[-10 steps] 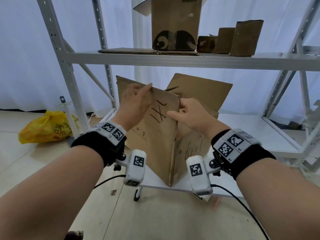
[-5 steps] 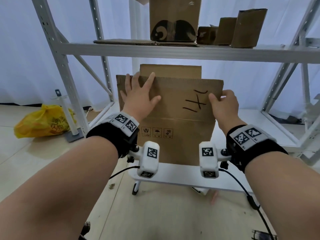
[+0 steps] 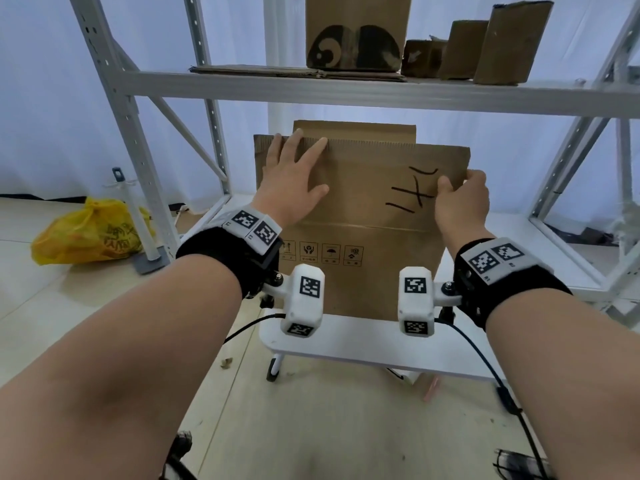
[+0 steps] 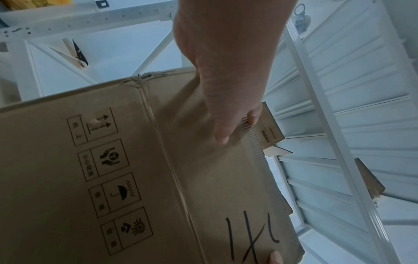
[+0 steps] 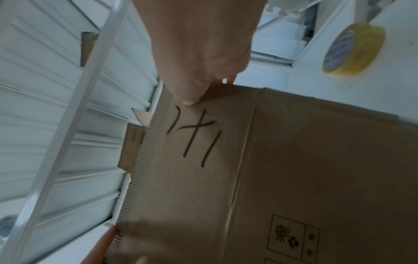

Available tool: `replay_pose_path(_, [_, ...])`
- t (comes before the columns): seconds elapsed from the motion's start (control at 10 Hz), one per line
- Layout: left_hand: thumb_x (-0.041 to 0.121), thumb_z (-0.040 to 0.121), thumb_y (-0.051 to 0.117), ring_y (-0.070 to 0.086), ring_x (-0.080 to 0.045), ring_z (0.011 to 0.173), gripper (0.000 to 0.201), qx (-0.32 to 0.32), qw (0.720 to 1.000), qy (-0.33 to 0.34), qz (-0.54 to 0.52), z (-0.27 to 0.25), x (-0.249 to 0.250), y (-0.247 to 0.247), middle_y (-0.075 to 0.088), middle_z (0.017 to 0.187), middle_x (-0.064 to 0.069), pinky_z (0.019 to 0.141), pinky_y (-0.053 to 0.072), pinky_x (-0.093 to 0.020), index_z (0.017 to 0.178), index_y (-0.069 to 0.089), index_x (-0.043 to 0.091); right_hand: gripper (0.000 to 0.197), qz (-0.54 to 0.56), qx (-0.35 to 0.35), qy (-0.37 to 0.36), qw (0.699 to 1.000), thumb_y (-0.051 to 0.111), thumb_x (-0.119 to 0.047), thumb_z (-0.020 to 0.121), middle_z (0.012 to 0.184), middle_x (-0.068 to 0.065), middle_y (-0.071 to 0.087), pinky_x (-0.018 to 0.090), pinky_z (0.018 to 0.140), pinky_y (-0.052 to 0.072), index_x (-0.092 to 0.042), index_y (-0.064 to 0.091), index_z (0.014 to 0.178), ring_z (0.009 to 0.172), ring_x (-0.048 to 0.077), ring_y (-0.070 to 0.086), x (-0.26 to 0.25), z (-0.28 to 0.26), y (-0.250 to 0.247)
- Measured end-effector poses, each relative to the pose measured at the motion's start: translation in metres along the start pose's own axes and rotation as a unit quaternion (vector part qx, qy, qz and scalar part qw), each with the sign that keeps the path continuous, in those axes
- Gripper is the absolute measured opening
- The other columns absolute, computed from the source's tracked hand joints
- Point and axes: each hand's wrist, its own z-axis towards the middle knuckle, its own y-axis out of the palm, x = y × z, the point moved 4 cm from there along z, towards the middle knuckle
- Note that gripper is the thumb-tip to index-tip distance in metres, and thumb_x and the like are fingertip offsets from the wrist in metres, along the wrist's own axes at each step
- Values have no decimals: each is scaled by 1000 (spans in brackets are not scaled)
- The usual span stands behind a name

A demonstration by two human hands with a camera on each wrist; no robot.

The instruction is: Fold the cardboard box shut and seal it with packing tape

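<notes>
A flattened brown cardboard box (image 3: 363, 216) stands upright on the white lower shelf (image 3: 346, 341), broad face toward me, with black marker strokes and printed handling symbols. My left hand (image 3: 294, 181) lies flat against the upper left of its near flap (image 4: 214, 178), fingers straight and reaching the top edge. My right hand (image 3: 460, 199) pinches the flap's right edge (image 5: 203, 100), thumb on the front beside the marker strokes. A yellow tape roll (image 5: 353, 50) sits on the white shelf to the right of the box, seen only in the right wrist view.
A white metal rack (image 3: 346, 95) spans overhead; its upper shelf carries several cardboard boxes (image 3: 356, 32) and flat cardboard sheets. A yellow plastic bag (image 3: 93, 233) lies on the floor at the left. Rack posts stand to either side of the box.
The box swung from corner-on with its flaps spread to broad face toward me. My left hand flattened on the flap and my right hand shifted out to its right edge.
</notes>
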Motion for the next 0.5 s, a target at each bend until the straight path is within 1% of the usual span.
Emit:
replay_pose_path(0.1, [38,94,51,-11,-31,145,66,7,1000,3,7,-4,2,-4,0,159,-3,116,4,-49,149,16,35,64,-63,9,-46,997,57,-19,93,145,14,32,40,107,32,-11,24,147,134,30,32,-18,-5,-14])
replay_pose_path(0.2, [38,94,51,-4,-34,145,59,32,999,-6,14,-7,6,-13,4,157,-8,116,6,-50,147,25,31,69,-103,13,-139,985,59,-15,91,148,13,27,37,108,30,-15,21,149,136,28,29,-46,-17,-14])
replay_pose_path(0.3, [37,94,50,-2,-34,145,53,52,998,5,39,-9,16,-22,6,157,-11,117,3,-47,142,34,25,65,-116,12,-187,975,60,-17,90,147,13,28,35,107,30,-17,26,146,135,28,30,-63,-26,-17])
replay_pose_path(0.4, [37,95,49,-2,-32,145,51,66,997,3,38,-9,19,-28,8,157,-10,118,3,-46,142,35,22,60,-130,-5,-203,971,60,-20,90,145,11,32,34,104,32,-19,31,143,132,26,33,-68,-28,-14])
replay_pose_path(0.5, [38,95,49,-2,-29,146,52,83,996,3,17,-10,18,-30,9,157,-9,118,1,-45,143,34,22,61,-172,-38,-210,962,60,-25,90,147,12,31,41,108,30,-22,31,144,135,29,32,-64,-24,-10])
